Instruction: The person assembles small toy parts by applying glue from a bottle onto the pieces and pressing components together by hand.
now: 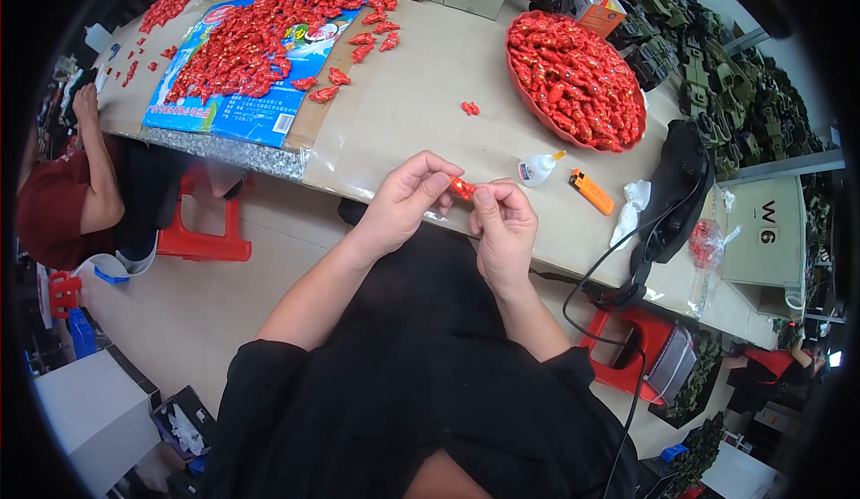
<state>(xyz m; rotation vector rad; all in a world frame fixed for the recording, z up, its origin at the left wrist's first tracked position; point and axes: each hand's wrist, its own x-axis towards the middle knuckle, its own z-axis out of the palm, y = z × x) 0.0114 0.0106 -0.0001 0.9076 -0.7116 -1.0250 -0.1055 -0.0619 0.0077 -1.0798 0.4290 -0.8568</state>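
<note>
Between my two hands, just over the table's near edge, is a small shiny red piece [461,187] with gold marks; its exact kind is too small to tell. My left hand [408,196] pinches its left end between thumb and fingers. The thumb and forefinger of my right hand [503,228] close on its right end. A white glue bottle [536,170] with a yellow tip lies just beyond my right hand, and beside it an orange lighter [591,192]. Farther off, a loose red piece [470,107] of similar look rests on the table.
A red bowl [518,82] heaped with similar pieces stands at the far right. Many more cover a blue printed cardboard sheet [242,118] at the left. A black bag [670,199] with a cable and crumpled tissue [632,205] lie rightward. Another person's arm [97,163] is at far left.
</note>
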